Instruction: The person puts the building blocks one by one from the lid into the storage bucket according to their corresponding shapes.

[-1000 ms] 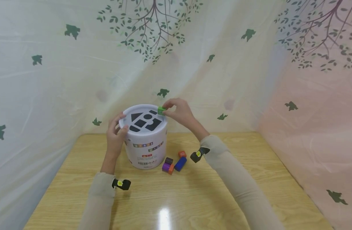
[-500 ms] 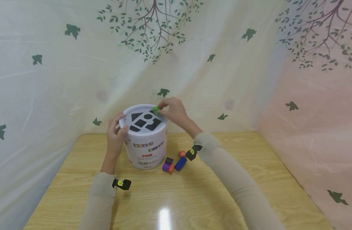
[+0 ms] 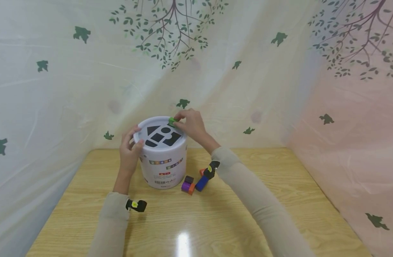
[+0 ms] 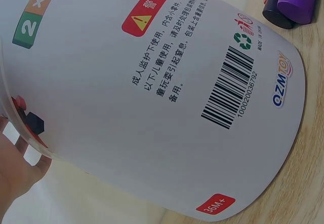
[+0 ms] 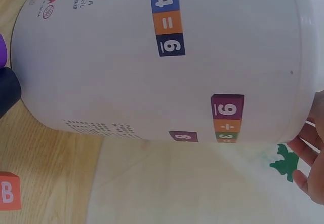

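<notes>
A white lidded bucket [image 3: 161,170] stands on the table, printed with coloured number tiles. Its lid [image 3: 143,131] has several dark shaped slots. My left hand [image 3: 129,153] grips the bucket's left side at the lid's rim, the thumb in front. Between thumb and fingers, my right hand [image 3: 194,125] pinches a small green block [image 3: 172,121] at the slot in the lid's far right part. How deep the block sits in that slot is hidden by the fingers. In the right wrist view only part of the right hand [image 5: 315,155] shows, past the rim, with the block out of sight.
Beside the bucket's right foot lie a purple block [image 3: 185,187], a black one [image 3: 189,179], an orange one [image 3: 191,189] and a blue one [image 3: 201,183]. Another orange block [image 5: 7,191], marked B, lies nearby. A patterned curtain [image 3: 215,89] hangs behind the wooden table [image 3: 248,200].
My right hand has moved left with the green block, from the lid's right rim to the far right slot. The left hand and the bucket have stayed put.
</notes>
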`<act>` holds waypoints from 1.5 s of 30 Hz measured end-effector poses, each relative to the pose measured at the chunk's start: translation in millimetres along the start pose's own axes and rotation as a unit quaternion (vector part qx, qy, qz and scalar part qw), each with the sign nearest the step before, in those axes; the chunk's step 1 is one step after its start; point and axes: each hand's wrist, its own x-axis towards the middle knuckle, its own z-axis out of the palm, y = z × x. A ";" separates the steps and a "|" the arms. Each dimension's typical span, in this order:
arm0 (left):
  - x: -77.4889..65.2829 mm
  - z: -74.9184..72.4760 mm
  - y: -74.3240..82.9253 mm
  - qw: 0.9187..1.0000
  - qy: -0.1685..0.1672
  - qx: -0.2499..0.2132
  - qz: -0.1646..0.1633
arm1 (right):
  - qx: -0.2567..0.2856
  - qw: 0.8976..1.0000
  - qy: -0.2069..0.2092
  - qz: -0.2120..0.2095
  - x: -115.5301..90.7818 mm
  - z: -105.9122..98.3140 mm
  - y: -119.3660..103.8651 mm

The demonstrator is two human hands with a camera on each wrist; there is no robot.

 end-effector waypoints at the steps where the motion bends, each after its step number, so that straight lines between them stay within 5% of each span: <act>1: 0.2 0.1 -0.4 1.000 0.000 0.001 0.001 | 0.001 1.000 0.003 0.001 0.3 1.3 0.3; 45: 0.1 1.2 4.0 1.000 -0.002 0.001 -0.010 | 0.024 0.999 0.038 -0.029 -11.6 4.6 11.9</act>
